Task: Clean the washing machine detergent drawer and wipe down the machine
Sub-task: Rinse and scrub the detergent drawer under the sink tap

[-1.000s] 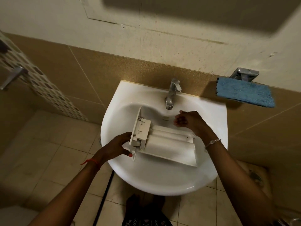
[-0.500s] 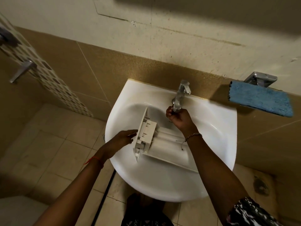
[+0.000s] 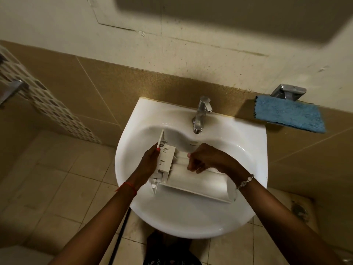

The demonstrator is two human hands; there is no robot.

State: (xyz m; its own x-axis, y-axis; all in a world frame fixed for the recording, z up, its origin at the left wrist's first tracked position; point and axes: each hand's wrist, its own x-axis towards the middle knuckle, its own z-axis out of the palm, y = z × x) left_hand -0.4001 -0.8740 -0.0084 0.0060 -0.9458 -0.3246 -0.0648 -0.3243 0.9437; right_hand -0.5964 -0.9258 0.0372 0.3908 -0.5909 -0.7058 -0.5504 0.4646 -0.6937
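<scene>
**Drawer in the sink, both hands on it**

The detergent drawer [image 3: 194, 184] lies inside the sink [image 3: 256, 150], across the middle of the bowl. Its front panel is toward the sink's left side and its long body runs to the right. I keep it low in the bowl so that whatever comes off it runs down the drain and not onto the floor.

My left hand [image 3: 150, 161] grips the front-panel end, fingers and thumb wrapped round its edge. That steadies the piece and lets me tip it as I need. My right hand [image 3: 206, 159] is on top of the body just past the panel, fingers curled down against the plastic. I cannot tell whether they clasp a rib there or only press and rub at it.

What faces me looks like the smooth, rounded underside, so I judge the compartments are turned down toward the bowl. That would let them drain, but it also hides them, and I cannot say what residue is left inside. The sink holds nothing but the drawer, and I see no standing water in it.

The tap [image 3: 200, 115] stands at the sink's back rim, above the drawer's panel end, with no stream that I can make out. A blue cloth [image 3: 288, 115] rests on a holder just right of the sink's back corner. That looks handy for drying the drawer and wiping down the machine, a step not yet begun.
</scene>
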